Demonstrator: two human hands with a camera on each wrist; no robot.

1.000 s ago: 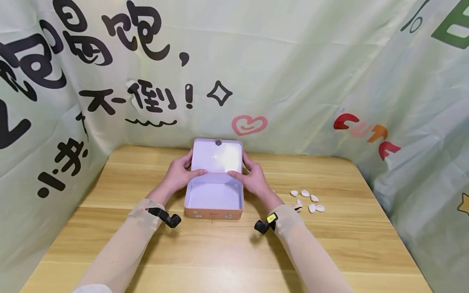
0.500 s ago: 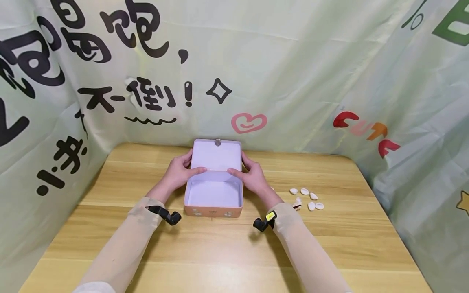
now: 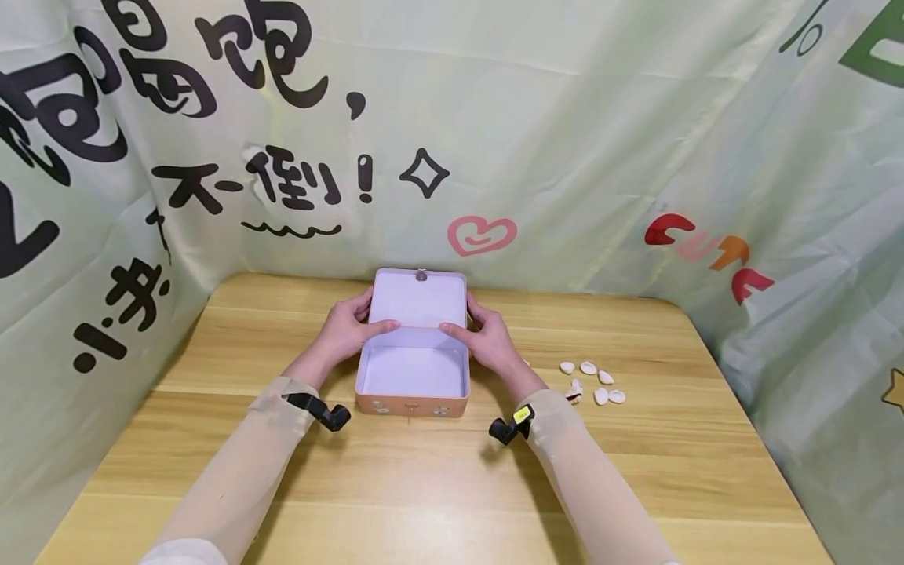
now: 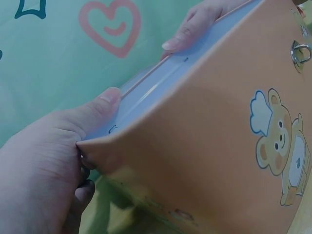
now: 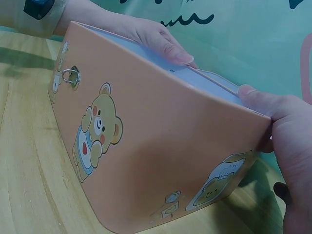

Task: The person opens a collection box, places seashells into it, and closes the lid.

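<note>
An orange-brown tin box [image 3: 412, 406] with a pale lilac inside stands on the table, its lid [image 3: 419, 298] raised at the back. Bear drawings and a metal clasp loop [image 4: 299, 54] show on its front in the wrist views. My left hand [image 3: 342, 329] grips the back left corner, thumb over the rim at the hinge line and fingers behind. On the opposite corner, my right hand [image 3: 490, 337] holds in the same way, its thumb [image 5: 256, 96] over the rim. The fingers behind the box are mostly hidden. A round catch [image 3: 421, 276] sits at the lid's top edge.
Several small white shell-like pieces [image 3: 588, 368] lie on the wooden table [image 3: 424, 486] to the right of my right forearm. One more is partly hidden by that wrist. A printed cloth [image 3: 565, 157] hangs close behind the table and along its sides.
The lid has tilted slightly back, looks a little shorter, and the bright glare on its inside is gone. Both hands keep their hold on the tin box.
</note>
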